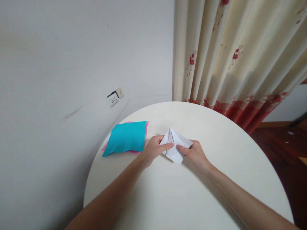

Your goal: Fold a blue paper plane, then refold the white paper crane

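Observation:
A folded sheet of white paper (177, 156), roughly diamond-shaped with creases and flaps, is held between both hands over the table. My left hand (154, 148) grips its left corner, thumb on top and fingers underneath. On the right corner, my right hand (194, 154) pinches the paper the same way, its thumb pressing near the middle. The two thumb tips lie close together on the folds. The fingers beneath the paper are mostly hidden.
A round white table (153, 198) carries a stack of blue and pink sheets (127, 137) left of my left hand. Behind stand a white wall with a socket (112, 100) and, at the right, a cream curtain (216, 57) with red flowers.

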The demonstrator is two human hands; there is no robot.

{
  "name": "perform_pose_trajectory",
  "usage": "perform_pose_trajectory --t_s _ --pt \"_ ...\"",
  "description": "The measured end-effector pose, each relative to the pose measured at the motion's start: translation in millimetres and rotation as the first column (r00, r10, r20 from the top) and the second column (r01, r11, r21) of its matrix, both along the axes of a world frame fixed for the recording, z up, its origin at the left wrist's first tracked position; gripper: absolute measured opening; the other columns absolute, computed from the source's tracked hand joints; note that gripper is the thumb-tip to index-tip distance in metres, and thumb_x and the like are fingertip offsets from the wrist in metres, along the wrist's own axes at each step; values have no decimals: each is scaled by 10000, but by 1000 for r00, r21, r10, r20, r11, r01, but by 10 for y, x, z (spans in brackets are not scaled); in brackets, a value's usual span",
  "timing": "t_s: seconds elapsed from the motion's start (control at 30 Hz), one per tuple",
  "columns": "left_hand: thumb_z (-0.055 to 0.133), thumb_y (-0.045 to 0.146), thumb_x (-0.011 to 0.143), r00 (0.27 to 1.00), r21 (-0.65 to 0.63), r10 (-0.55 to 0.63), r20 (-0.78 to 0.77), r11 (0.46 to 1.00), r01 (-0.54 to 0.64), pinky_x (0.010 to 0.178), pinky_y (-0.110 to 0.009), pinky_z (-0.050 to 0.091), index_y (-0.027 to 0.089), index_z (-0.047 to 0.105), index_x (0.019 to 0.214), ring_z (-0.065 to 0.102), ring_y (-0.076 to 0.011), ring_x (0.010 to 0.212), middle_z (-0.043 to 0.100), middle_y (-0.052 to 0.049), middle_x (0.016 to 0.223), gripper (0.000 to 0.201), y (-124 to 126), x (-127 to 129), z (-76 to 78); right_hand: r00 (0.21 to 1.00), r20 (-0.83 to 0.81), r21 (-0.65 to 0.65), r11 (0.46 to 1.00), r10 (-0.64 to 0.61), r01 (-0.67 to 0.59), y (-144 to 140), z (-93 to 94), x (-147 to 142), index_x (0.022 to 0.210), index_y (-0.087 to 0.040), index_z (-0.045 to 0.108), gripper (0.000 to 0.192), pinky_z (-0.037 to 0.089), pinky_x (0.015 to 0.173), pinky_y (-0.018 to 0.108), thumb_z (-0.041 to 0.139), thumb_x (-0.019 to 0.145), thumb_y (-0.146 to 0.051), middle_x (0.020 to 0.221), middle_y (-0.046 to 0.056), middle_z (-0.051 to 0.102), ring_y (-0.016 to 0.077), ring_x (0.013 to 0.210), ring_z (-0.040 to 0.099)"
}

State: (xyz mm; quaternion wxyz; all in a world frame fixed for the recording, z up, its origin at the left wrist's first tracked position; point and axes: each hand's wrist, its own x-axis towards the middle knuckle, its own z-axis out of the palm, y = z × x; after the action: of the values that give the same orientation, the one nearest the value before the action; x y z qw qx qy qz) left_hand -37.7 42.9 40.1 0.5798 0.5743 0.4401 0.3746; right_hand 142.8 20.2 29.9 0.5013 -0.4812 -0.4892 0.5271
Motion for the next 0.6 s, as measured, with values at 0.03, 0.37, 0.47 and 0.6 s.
perform_pose_trajectory --t_s 0.03,0.37,0.47,0.6 --pt "808 405 725 1000 -30 19 9 999 -19 642 -284 511 110 751 925 687 -210 734 751 -88 863 362 -9 4 -12 999 -25 -16 1000 20 -21 -8 19 -6 685 -101 694 311 407 524 260 762 636 -400 604 34 645 148 549 541" --pt "789 448 742 971 -88 152 183 987 -138 680 -305 520 123 750 867 688 -215 731 751 -84 837 351 -20 84 -85 987 -113 -71 989 118 -127 -11 -30 -9 794 -98 756 329 465 626 282 811 623 -374 760 67 730 166 642 610" --pt "762 492 760 966 -59 154 208 988 -145 679 -309 525 143 740 862 686 -219 732 741 -66 813 365 -3 67 -62 989 -85 -79 988 125 -132 -10 -42 -4 770 -101 748 293 454 602 278 794 626 -353 734 57 720 167 626 604" --pt "751 518 757 964 -34 177 198 984 -174 648 -301 520 149 718 847 677 -220 728 721 -60 793 382 20 62 -48 988 -66 -91 985 142 -147 -16 -11 -8 755 -98 739 262 438 583 268 771 626 -324 706 48 703 160 607 588"
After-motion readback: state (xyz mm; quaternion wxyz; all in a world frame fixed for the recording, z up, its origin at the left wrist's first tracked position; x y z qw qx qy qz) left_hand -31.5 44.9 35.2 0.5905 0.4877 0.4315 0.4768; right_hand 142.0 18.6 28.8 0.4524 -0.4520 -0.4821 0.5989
